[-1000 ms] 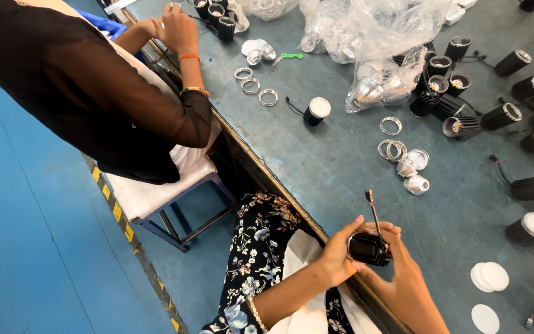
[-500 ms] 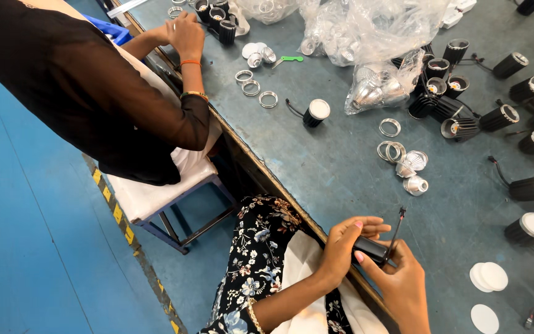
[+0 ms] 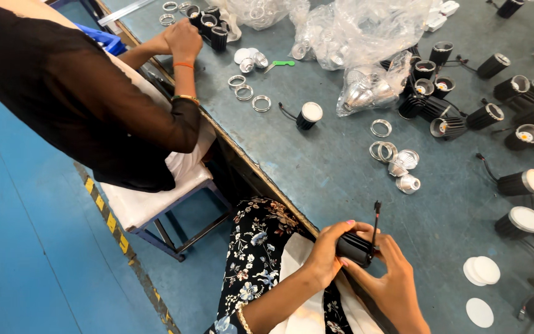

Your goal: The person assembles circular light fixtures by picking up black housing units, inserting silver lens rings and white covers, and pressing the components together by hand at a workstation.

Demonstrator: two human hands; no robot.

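Bare tabletop (image 3: pixel 316 167) lies open ahead of the hands. Metal rings (image 3: pixel 383 150) and reflector cups (image 3: pixel 408 183) obstruct farther right; white discs (image 3: pixel 482 270) flank the right.

The ribbed black lamp housing (image 3: pixel 355 248) looks like matt metal. The table (image 3: pixel 316 167) is a dull grey-blue sheet, scuffed in places. Loose rings (image 3: pixel 381 128) and reflector cups (image 3: pixel 408 183) are shiny metal (almost chrome-bright); the bags (image 3: pixel 366 37) are crinkled clear plastic, and the white discs (image 3: pixel 482 270) look smooth and matt.

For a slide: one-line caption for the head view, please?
Both hands, left hand and right hand, grip a black lamp housing at the table edge.
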